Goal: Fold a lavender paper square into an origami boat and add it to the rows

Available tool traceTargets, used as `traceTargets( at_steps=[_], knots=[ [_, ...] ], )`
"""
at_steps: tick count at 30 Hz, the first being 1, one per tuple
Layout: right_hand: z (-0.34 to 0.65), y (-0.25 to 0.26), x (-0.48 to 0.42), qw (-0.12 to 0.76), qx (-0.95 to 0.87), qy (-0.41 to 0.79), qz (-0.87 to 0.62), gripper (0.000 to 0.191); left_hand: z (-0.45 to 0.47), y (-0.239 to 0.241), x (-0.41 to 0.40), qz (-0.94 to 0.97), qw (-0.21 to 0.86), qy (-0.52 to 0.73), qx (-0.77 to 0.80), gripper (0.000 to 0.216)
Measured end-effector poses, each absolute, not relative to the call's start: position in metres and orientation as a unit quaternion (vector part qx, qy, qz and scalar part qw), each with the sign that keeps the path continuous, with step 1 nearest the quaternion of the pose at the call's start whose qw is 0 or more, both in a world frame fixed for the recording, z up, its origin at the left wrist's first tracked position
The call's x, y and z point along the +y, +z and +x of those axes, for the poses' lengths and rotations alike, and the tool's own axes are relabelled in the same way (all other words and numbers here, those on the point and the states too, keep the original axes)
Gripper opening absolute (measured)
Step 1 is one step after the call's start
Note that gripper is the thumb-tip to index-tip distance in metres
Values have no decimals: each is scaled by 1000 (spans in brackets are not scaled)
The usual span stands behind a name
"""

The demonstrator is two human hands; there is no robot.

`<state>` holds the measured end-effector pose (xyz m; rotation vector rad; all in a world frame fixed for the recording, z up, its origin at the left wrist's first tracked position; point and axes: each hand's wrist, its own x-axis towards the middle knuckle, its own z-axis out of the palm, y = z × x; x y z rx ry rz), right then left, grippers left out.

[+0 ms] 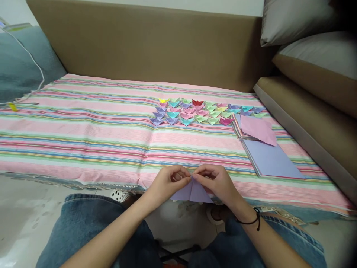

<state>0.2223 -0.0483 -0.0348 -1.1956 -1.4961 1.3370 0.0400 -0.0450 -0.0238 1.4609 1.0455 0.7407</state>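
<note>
A purple sheet of origami paper, folded into a triangular shape with a crease down its middle, hangs at the front edge of the striped cloth. My left hand pinches it near the top point between thumb and fingertips. On the other side of that point, my right hand grips it the same way, the fingertips of both hands almost meeting. The paper's lower edge spreads out below the hands, partly behind the left one.
Rows of small folded paper boats in many colours stand on the striped cloth. To the right lie a stack of purple paper and a pile topped with pink paper. Cushions border the right side.
</note>
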Motion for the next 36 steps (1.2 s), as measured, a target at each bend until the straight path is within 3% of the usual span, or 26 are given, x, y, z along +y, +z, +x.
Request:
traceTargets(
  at_steps=[8, 13, 18, 23, 25, 29, 33, 36],
  knots=[
    [216, -31, -54, 399, -666, 414, -475, 11, 42, -25, -48, 637, 517, 324, 471, 20],
    [237, -24, -43, 482, -625, 340, -511, 11, 33, -18, -43, 655, 480, 313, 493, 18],
    [263, -22, -31, 522, -541, 368, -547, 10, 21, -18, -37, 670, 446, 316, 502, 17],
    [261, -27, -28, 592, -409, 428, -548, 14, 30, -21, -41, 552, 575, 375, 473, 19],
    [249, -32, -31, 603, -360, 474, -532, 16, 40, -25, -46, 500, 623, 395, 454, 43],
    [222, -41, -40, 571, -331, 563, -498, 18, 56, -32, -52, 416, 691, 443, 391, 40],
    [216, -43, -44, 543, -377, 583, -473, 17, 52, -36, -48, 399, 663, 465, 431, 27],
    [220, -43, -44, 499, -432, 593, -460, 23, 44, -34, -43, 435, 643, 441, 451, 30]
  ],
)
